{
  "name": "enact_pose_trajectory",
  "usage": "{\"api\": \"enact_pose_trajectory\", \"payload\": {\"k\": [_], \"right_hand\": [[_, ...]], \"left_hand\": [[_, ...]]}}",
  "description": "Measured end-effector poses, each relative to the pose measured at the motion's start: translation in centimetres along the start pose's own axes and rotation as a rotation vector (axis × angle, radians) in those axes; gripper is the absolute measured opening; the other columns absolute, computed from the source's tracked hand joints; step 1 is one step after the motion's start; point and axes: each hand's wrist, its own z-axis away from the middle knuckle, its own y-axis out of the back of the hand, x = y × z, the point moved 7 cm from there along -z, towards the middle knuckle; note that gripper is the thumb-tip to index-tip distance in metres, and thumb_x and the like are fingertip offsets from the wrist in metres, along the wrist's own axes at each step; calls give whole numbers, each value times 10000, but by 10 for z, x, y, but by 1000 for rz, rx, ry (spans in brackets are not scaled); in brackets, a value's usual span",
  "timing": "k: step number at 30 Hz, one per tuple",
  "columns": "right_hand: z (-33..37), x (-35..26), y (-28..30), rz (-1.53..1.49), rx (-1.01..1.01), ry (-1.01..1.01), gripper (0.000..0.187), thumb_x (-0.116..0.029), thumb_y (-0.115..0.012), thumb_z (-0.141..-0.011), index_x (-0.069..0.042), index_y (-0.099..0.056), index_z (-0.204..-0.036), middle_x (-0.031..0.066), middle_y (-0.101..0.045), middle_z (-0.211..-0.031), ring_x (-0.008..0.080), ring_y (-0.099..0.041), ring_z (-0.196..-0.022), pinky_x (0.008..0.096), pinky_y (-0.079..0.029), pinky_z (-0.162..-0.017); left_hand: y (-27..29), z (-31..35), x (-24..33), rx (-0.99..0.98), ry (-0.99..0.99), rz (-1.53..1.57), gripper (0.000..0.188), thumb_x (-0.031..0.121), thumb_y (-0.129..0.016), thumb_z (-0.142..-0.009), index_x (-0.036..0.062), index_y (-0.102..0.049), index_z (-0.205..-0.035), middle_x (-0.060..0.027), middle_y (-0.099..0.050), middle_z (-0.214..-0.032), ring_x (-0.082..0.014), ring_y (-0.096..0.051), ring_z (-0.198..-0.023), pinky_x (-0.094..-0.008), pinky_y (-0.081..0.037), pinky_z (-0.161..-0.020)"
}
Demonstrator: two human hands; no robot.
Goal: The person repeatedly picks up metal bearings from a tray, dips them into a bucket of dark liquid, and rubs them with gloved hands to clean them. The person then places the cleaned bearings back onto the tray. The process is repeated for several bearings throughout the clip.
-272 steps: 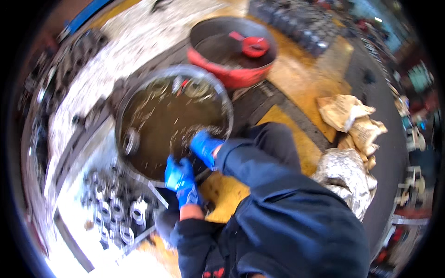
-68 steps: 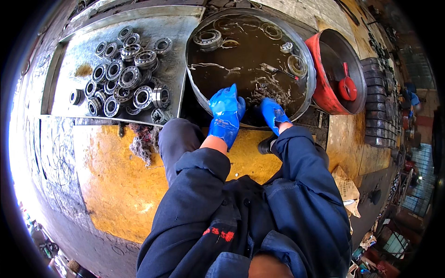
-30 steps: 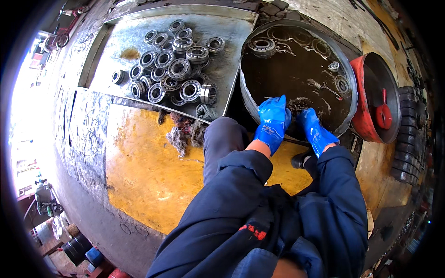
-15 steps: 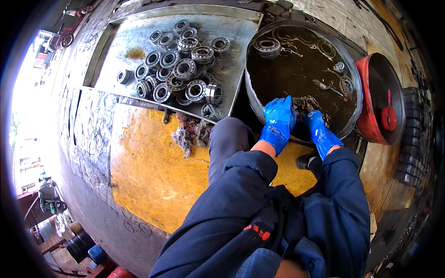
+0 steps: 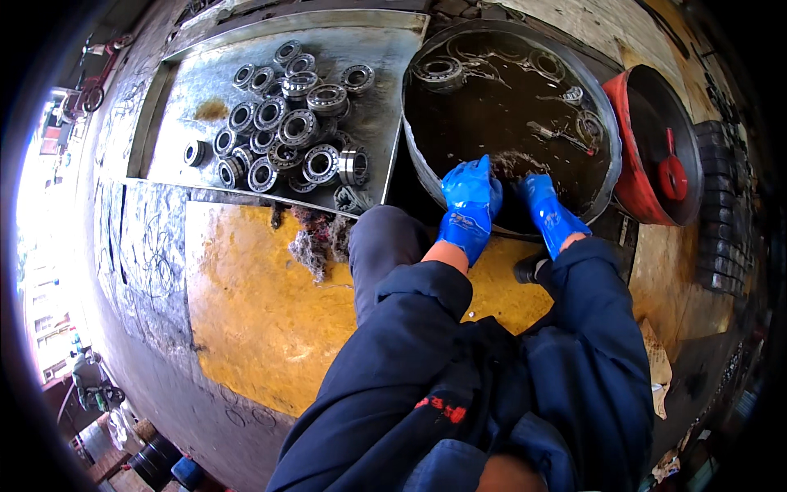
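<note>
Both my hands, in blue rubber gloves, are at the near side of a round metal tub (image 5: pixel 412 152) of murky brown liquid. Between them a stringy grey-brown wad of cotton waste (image 5: pixel 513 162) sits mostly under the surface. My left hand (image 5: pixel 470 201) is closed at the wad's left side, its fingers curled. My right hand (image 5: pixel 544 203) is closed at the right side, its fingertips partly hidden in the liquid. Toward the tub's far left a bearing (image 5: pixel 440 72) lies partly sunk. Several metal rings and a brush-like tool (image 5: pixel 561 137) show farther right in the liquid.
Left of the tub, a shallow metal tray (image 5: pixel 176 111) bears a heap of bearings (image 5: pixel 297 128). A red basin (image 5: pixel 627 148) with a red scoop (image 5: pixel 672 175) stands right of the tub. Dark stacked parts (image 5: pixel 715 209) line the far right. Dirty cotton waste (image 5: pixel 308 252) lies beside my knee.
The cotton waste has sunk lower and shows less above the liquid. Both hands remain beside it, fingers closed. The whole view has shifted, with the tub and tray now farther left.
</note>
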Motion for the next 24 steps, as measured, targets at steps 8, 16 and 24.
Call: {"api": "enact_pose_trajectory", "payload": {"k": [8, 16, 24], "right_hand": [[34, 7, -4, -326, 176, -51, 170, -146, -622, -915, -31, -743, -943, 235, -716, -998, 412, -703, -940, 456, -558, -777], [41, 8, 18, -233, 306, -18, 246, -212, -598, -946, -61, -773, -1030, 255, -710, -1042, 379, -714, -999, 434, -566, -765], [11, -10, 12, -244, -50, -214, 312, -299, -580, -953, -125, -751, -1147, 169, -690, -1207, 344, -675, -1112, 429, -540, -890]], "left_hand": [[1, 1, -3, 37, -27, -4, 387, 205, -707, -781, 82, -706, -1148, -138, -743, -1010, -331, -710, -949, -436, -560, -864], [0, 2, -9, -3, 5, -36, 437, 253, -695, -839, 70, -678, -1235, -127, -733, -1129, -317, -688, -1062, -435, -537, -953], [2, 0, -3, -53, 17, -15, 419, 224, -693, -810, 63, -696, -1197, -133, -744, -1080, -330, -699, -1023, -442, -551, -913]]}}
